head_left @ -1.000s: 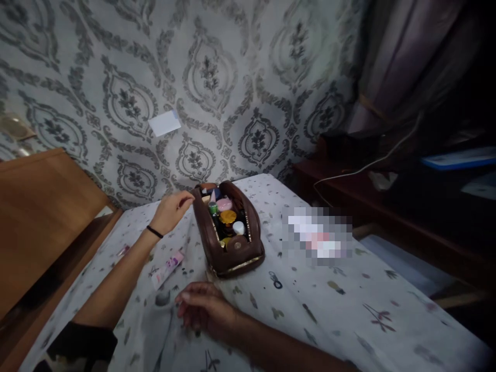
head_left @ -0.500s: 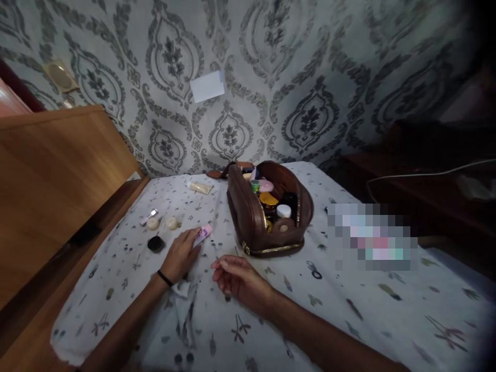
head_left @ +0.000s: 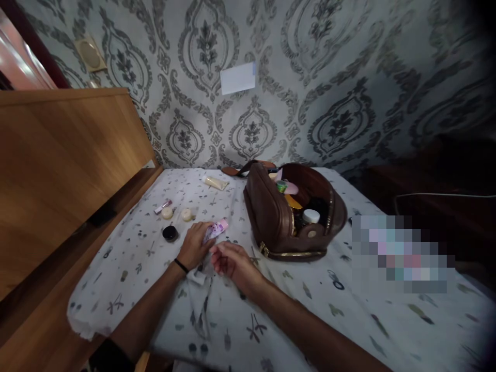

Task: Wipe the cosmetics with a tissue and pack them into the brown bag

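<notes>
My left hand (head_left: pixel 195 245) is closed on a pink and purple tube (head_left: pixel 216 230) low over the patterned sheet. Just to its right is my right hand (head_left: pixel 235 266), its fingers curled together near the tube's lower side; whatever they hold, if anything, is too small to tell. A brown bag (head_left: pixel 271 217) stands unzipped to the right, with a white-lidded jar (head_left: pixel 311 216), a green-capped item (head_left: pixel 281 186) and other things inside. Left of my hands lie a black round jar (head_left: pixel 170 233) and two cream-coloured round pieces (head_left: pixel 186 214) (head_left: pixel 167 213).
A cream tube (head_left: pixel 215 182) and a small shiny packet (head_left: pixel 163 206) lie farther back on the sheet (head_left: pixel 132 299). A wooden panel (head_left: pixel 77 155) borders the left side. A blurred-out item (head_left: pixel 403 253) lies at the right, below a thin cable (head_left: pixel 442 195).
The view has shifted, so most things appear farther right. My left hand stays on the pink tube, and more of the tube shows. My hands appear closer together.
</notes>
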`<state>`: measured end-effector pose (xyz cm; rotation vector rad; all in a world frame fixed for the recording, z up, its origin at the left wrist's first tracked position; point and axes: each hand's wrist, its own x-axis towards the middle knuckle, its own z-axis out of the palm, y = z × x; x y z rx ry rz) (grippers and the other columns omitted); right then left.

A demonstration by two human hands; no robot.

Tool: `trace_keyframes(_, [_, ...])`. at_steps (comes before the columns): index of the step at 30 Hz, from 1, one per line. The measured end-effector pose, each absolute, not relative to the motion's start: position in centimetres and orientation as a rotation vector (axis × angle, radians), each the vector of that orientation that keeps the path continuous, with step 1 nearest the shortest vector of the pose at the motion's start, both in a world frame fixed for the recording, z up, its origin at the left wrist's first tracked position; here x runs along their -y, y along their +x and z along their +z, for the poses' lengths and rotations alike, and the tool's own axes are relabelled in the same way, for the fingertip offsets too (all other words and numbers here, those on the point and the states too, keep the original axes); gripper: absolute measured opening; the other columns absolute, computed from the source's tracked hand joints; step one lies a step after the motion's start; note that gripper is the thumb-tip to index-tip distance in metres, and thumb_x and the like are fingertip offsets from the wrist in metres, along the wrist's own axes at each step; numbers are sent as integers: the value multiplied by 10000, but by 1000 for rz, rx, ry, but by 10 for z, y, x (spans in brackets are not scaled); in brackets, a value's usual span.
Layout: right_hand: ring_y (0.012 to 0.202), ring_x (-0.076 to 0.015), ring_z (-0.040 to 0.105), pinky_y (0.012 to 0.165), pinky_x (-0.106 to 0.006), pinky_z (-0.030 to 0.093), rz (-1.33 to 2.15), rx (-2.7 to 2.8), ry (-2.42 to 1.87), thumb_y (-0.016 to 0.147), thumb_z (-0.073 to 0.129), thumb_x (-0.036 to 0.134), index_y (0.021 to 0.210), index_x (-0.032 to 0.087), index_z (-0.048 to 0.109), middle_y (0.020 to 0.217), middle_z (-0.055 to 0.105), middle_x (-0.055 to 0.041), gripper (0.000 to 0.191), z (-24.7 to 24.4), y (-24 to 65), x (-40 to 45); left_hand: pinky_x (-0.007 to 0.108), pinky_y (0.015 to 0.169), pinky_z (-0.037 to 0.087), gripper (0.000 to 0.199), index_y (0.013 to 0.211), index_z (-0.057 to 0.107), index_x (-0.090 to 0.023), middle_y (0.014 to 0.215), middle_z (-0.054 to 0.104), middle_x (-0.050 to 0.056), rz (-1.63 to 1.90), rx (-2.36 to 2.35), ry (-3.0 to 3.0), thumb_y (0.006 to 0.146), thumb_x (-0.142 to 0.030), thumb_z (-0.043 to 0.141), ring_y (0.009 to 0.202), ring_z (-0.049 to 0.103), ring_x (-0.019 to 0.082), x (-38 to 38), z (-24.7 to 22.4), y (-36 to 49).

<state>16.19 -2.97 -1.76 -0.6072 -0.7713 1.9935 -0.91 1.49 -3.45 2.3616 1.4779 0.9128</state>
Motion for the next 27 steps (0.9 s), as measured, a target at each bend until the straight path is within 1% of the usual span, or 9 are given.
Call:
trace_keyframes(6, [556, -91, 578, 528, -212, 383, 2024, 737, -546, 704, 813, 440, 849, 142, 739, 690, 688, -22, 339, -26, 170, 21, 404, 921, 436, 336, 1213, 593, -191, 1126, 659, 97, 902, -1469, 2347, 951, -382, 506, 1048, 572, 247, -16, -31, -9])
trace_keyframes(9, [570, -86, 572, 534, -207, 385, 2045, 693, -509, 719, 801, 432, 868, 145, 741, 706, 690, -24, 329, -28, 175, 18, 402, 913, 444, 322, 1170, 609, -186, 1079, 667, 95, 918, -1492, 2313, 972, -390, 459, 1033, 581, 243, -16, -29, -7])
trace_keyframes(15, [579, -89, 580, 544, -209, 399, 2074, 619, -484, 731, 789, 409, 867, 131, 735, 712, 691, -30, 314, -30, 175, 16, 357, 873, 481, 274, 1056, 621, -188, 1005, 674, 86, 1100, -1521, 2272, 977, -343, 410, 962, 616, 209, -15, -21, -11])
trace_keyframes(17, [569, -89, 585, 539, -208, 398, 2072, 612, -486, 711, 803, 420, 858, 125, 734, 703, 693, -29, 336, -29, 174, 17, 356, 876, 481, 267, 1035, 622, -189, 1011, 677, 88, 1188, -1615, 2273, 963, -333, 409, 963, 616, 211, -21, -15, -25])
trace_keyframes(19, [553, -91, 586, 526, -207, 394, 2073, 609, -481, 690, 814, 439, 840, 125, 732, 688, 695, -26, 358, -29, 174, 18, 361, 868, 484, 284, 1009, 623, -185, 989, 678, 89, 1224, -1754, 2238, 945, -371, 418, 945, 613, 221, -35, -6, -49])
trace_keyframes(22, [542, -93, 589, 518, -209, 396, 2066, 604, -468, 669, 823, 454, 823, 121, 727, 675, 698, -29, 379, -30, 173, 19, 395, 900, 467, 351, 1027, 629, -176, 1036, 662, 110, 1093, -1999, 2229, 885, -431, 434, 989, 592, 259, -70, 10, -96])
trace_keyframes(24, [537, -94, 590, 511, -209, 395, 2060, 606, -461, 667, 824, 445, 821, 117, 724, 670, 699, -30, 376, -31, 173, 19, 412, 939, 440, 387, 997, 643, -164, 1039, 664, 127, 839, -2155, 2112, 818, -462, 474, 1027, 582, 288, -95, 19, -124])
trace_keyframes(25, [530, -94, 588, 502, -208, 389, 2059, 610, -458, 670, 823, 440, 821, 117, 723, 666, 698, -28, 370, -31, 173, 19, 400, 934, 440, 395, 973, 645, -164, 1033, 671, 125, 699, -2191, 2011, 778, -476, 500, 1038, 583, 292, -106, 23, -136])
trace_keyframes(27, [521, -91, 587, 490, -207, 381, 2059, 620, -452, 683, 814, 437, 823, 117, 721, 666, 699, -27, 361, -32, 174, 19, 372, 844, 469, 383, 864, 654, -169, 932, 692, 109, 606, -2192, 1942, 716, -497, 524, 954, 614, 288, -123, 29, -152])
